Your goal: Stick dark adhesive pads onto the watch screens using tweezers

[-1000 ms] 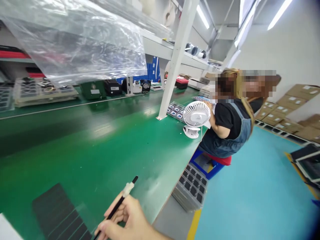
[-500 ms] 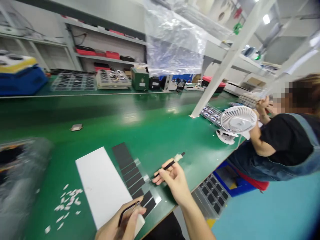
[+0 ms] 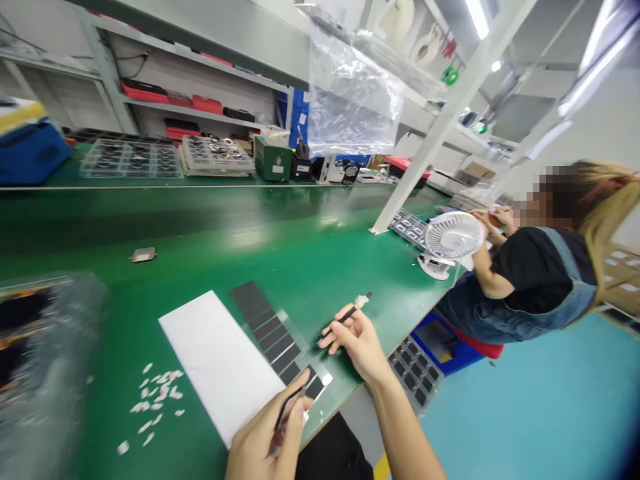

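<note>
Green workbench (image 3: 210, 240) runs the whole length of this assembly line, with shelving and trays of parts along the far side. Compared with half a second back, the view has settled and the left hand (image 3: 267, 437) has slid a bit right, so its black tweezers (image 3: 289, 408) now sit right at the near end of the strip of dark rectangular pads (image 3: 273, 333), touching or almost touching the last one. Left fingers are pinched around the tweezers. The right hand (image 3: 356, 337) has barely moved; its thumb and fingers pinch a black stick tool with a white collar (image 3: 350, 312), tip pointing far-right, off the strip.

A white sheet (image 3: 215, 363) lies just left of the strip, with white scraps (image 3: 153, 393) further left (peeled backing, maybe). The blurry bagged thing (image 3: 40, 347) at far left is hard to identify. A co-worker (image 3: 535, 267) sits at right behind a small white fan (image 3: 453, 237).
</note>
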The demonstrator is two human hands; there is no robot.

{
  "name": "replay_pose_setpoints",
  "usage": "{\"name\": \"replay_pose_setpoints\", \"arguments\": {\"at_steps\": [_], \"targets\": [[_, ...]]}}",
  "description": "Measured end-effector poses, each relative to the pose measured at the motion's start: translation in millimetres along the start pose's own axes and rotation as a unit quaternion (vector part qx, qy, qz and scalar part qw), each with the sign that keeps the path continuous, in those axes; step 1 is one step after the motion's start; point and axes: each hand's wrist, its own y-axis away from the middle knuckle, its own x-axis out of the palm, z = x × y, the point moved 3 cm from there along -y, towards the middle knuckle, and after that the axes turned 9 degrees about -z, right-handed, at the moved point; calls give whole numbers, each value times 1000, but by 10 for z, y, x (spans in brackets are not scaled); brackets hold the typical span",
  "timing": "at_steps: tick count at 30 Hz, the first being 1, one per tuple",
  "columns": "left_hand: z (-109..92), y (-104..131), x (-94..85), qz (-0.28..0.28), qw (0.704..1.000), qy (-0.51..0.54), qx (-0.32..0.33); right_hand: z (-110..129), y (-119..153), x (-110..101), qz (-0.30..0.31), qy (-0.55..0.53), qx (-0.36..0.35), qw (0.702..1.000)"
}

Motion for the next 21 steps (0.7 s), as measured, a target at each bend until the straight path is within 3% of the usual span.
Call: {"name": "replay_pose_setpoints", "arguments": {"at_steps": [7, 12, 18, 21], "targets": [[-130, -48, -21, 80, 995, -50, 15, 29, -13, -12, -12, 7, -5, 1000], [-173, -53, -52, 67, 993, -95, 10, 37, 99, 17, -28, -2, -42, 999], [-203, -129, -120, 35, 987, -154, -16, 117, 537, 426, 14, -17, -166, 986], [-199, -162, -127, 31, 989, -139, -44, 119, 649, 590, 16, -37, -196, 980]]}}
